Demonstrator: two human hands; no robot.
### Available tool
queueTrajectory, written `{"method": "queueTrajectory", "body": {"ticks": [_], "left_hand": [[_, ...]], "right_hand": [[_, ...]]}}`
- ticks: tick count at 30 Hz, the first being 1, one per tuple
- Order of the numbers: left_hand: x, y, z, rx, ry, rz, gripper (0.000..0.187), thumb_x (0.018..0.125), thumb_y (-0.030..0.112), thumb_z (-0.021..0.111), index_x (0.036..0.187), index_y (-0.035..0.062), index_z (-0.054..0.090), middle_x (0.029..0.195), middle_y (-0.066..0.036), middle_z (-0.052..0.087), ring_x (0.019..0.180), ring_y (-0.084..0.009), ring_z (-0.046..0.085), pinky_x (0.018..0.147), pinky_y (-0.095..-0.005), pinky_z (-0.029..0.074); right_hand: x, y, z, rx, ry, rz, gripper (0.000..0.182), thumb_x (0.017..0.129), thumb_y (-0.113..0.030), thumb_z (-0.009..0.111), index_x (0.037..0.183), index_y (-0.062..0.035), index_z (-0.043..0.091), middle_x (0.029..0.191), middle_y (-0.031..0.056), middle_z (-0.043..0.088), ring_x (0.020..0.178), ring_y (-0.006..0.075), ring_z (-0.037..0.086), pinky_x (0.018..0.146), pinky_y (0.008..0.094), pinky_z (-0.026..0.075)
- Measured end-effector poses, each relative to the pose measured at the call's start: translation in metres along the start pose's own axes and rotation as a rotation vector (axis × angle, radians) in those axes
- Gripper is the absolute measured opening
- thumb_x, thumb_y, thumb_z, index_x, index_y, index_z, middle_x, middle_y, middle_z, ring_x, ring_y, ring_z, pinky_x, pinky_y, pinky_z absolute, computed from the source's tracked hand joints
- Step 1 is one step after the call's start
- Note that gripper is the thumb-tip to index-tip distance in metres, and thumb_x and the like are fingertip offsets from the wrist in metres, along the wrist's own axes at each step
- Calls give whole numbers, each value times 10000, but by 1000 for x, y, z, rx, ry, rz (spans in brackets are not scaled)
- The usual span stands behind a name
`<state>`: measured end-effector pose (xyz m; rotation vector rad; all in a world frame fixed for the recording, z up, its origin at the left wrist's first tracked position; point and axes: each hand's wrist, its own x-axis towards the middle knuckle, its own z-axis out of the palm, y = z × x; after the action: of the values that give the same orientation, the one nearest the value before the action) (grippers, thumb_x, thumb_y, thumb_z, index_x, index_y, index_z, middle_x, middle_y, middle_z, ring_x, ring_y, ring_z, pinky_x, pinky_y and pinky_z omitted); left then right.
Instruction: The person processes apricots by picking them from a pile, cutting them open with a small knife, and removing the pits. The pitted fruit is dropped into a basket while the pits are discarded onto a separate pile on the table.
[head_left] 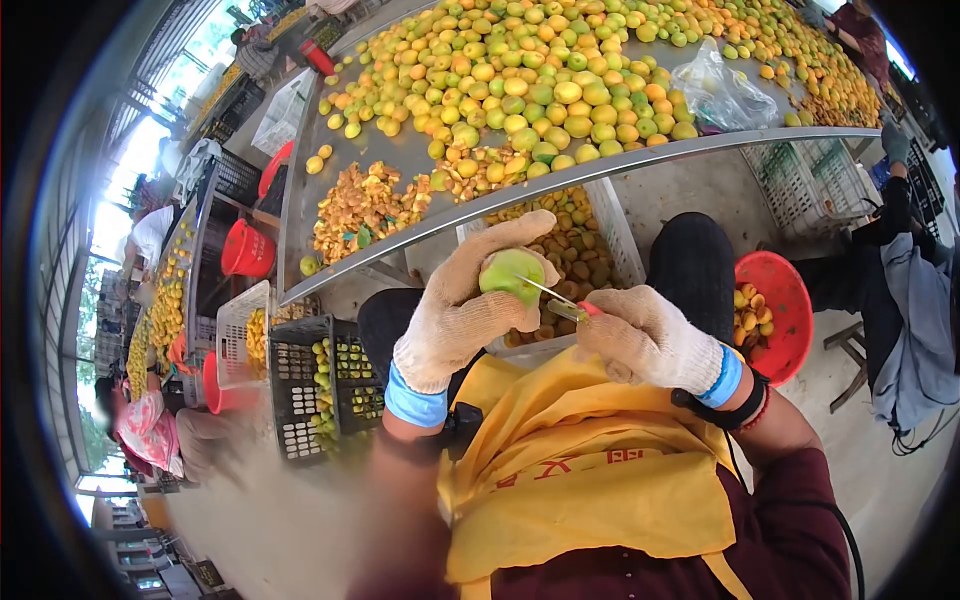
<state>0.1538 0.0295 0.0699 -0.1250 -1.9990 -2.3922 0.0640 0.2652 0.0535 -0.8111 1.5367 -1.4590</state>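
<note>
My left hand (450,305), in a knit glove with a blue cuff, grips a green citrus fruit (505,273). In my gloved right hand (652,335) is a small knife (562,303) with a reddish handle. Its thin blade points left, with the tip right at the fruit's side. Both hands are above my lap, over a yellow apron (590,440). Beneath them stands a white crate (622,235) of dark orange and brownish fruit pieces, partly hidden by my hands.
Ahead, a metal-edged table (630,160) bears a large heap of yellow-green citrus (540,80), peel pieces (370,205) and a clear plastic bag (725,85). A red basin (790,330) with fruit pieces sits right, black crates (300,400) left. People sit on both sides.
</note>
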Motion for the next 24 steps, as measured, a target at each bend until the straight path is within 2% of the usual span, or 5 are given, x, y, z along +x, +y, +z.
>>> {"method": "queueTrajectory", "body": {"ticks": [6, 12, 14, 17, 24], "left_hand": [[2, -5, -6, 27, -16, -12, 909, 915, 496, 779, 1526, -77, 424, 1167, -139, 692, 839, -137, 681, 799, -254, 543], [2, -15, 5, -294, -37, -55, 906, 933, 503, 760, 1533, -75, 405, 1166, -152, 691, 862, -152, 700, 765, -249, 555], [6, -19, 9, -398, -27, 19, 736, 1001, 327, 696, 1566, -18, 374, 1202, -139, 661, 926, -159, 656, 834, -301, 551], [10, -26, 12, -368, 73, 47, 717, 1003, 331, 689, 1553, -8, 378, 1194, -142, 661, 1034, -206, 667, 928, -360, 557], [16, -30, 11, -460, 23, 118, 693, 1009, 392, 668, 1513, -19, 428, 1135, -128, 682, 1068, -234, 669, 1012, -419, 548]], "right_hand": [[3, -3, -1, -47, -11, 38, 421, 1062, -387, 530, 921, -22, 686, 770, 51, 672, 572, 121, 607, 550, 278, 471], [4, -6, 7, 110, -44, 220, 533, 1065, -518, 493, 942, -34, 681, 710, 17, 632, 569, 95, 575, 544, 266, 453], [9, 4, 5, 182, -80, 162, 418, 1075, -428, 494, 909, -64, 612, 750, 32, 680, 511, 65, 508, 460, 232, 397], [22, -1, 1, 180, -96, 217, 585, 1057, -585, 495, 887, -48, 655, 651, -9, 555, 540, 70, 520, 499, 236, 408], [18, -6, 25, 326, -78, 257, 595, 1052, -611, 497, 880, -62, 648, 641, -16, 558, 519, 61, 509, 470, 224, 381]]}}
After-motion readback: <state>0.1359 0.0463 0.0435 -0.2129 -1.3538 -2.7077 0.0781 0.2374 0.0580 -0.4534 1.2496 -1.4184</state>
